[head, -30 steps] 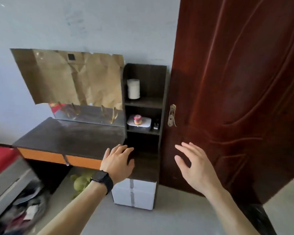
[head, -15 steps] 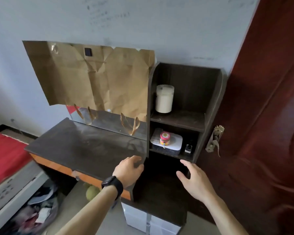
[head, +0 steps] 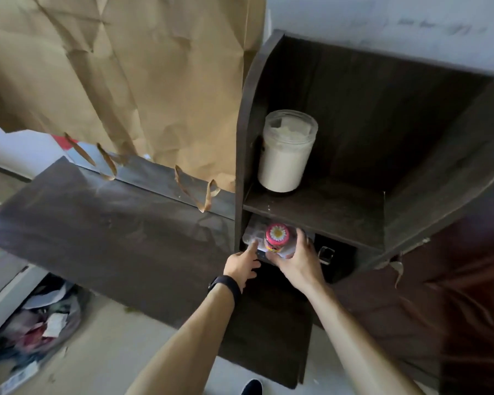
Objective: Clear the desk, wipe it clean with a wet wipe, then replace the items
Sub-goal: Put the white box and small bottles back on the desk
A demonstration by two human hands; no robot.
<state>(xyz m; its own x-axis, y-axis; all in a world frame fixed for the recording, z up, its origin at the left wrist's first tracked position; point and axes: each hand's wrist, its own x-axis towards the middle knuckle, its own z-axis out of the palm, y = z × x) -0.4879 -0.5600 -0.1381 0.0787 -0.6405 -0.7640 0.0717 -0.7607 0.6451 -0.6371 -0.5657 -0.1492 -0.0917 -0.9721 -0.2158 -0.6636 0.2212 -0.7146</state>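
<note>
The dark desk top (head: 111, 238) is bare and dusty. At its right stands a dark shelf unit (head: 340, 215). On the lower shelf lies a white pack (head: 253, 233) with a small pink-lidded jar (head: 277, 238) standing on it. My left hand (head: 241, 266) reaches in, its straight index finger touching the pack's front left edge. My right hand (head: 297, 260) grips the pack's right side, fingers curled over it beside the jar and thumb at the front. A tall white jar (head: 287, 152) stands on the upper shelf.
Crumpled brown paper (head: 140, 81) hangs on the wall over a mirror strip behind the desk. A small dark object (head: 325, 253) sits at the lower shelf's right. The red-brown door (head: 474, 309) with its handle (head: 397, 266) is right. A rubbish bag (head: 40, 332) lies on the floor left.
I have come much closer to the shelf. Both hands left the desk's front edge and moved forward into the lower shelf, onto the white pack.
</note>
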